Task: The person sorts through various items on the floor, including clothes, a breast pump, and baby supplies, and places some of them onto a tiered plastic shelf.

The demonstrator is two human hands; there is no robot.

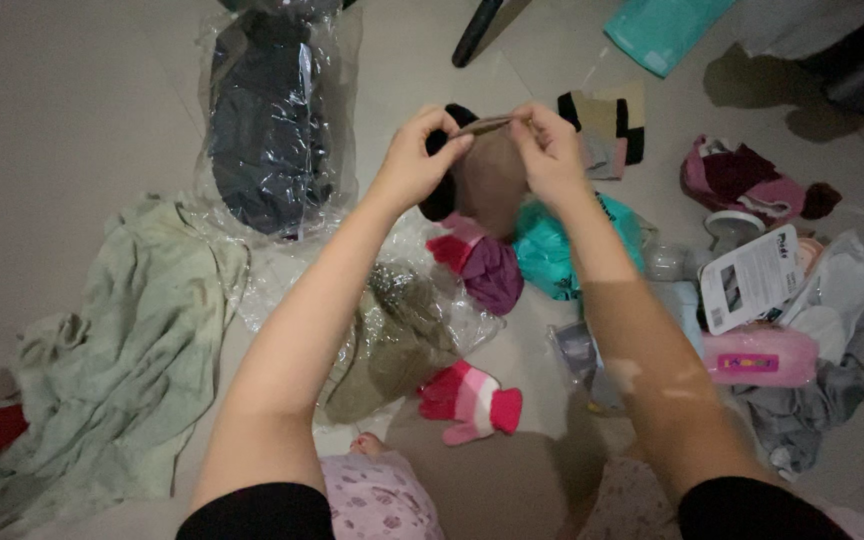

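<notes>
Brown knit cap (492, 180) is pinched at its rim by L hand (420, 160) & R hand (550, 150), both grips clamped; other garments, incl. pink mitten (472, 400), are left strewn on floor (52, 120).

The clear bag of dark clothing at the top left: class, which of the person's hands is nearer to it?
Left. The left hand is just right of the clear bag of dark clothing; the right hand is farther right, beyond it.
</notes>
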